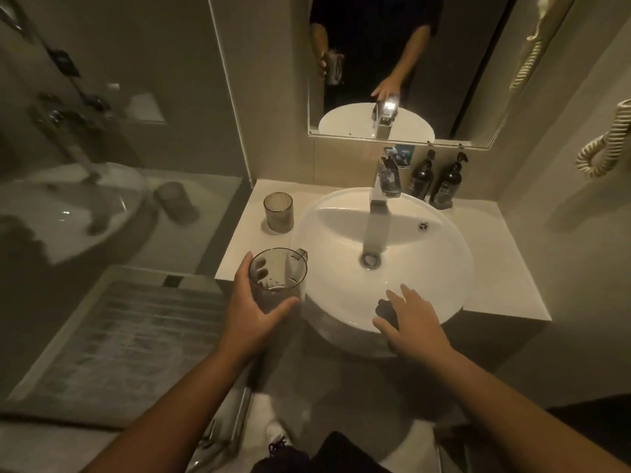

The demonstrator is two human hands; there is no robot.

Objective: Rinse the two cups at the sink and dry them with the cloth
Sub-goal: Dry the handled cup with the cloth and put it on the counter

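Note:
My left hand (pixel 251 308) grips a clear smoky glass cup (pixel 277 276) with a small handle, held upright just left of the white round basin (pixel 444 254). A second, ribbed glass cup (pixel 278 212) stands on the counter to the left of the basin, further back. My right hand (pixel 411 319) hovers over the basin's front rim with fingers spread and nothing in it. The chrome tap (pixel 384 187) stands at the back of the basin. No water stream is visible. No cloth is in sight.
Two dark pump bottles (pixel 435 180) stand behind the basin on the right, against the wall. A mirror (pixel 403 63) hangs above the tap. A glass shower partition (pixel 218 97) borders the counter's left side. A coiled cord (pixel 604 145) hangs on the right wall.

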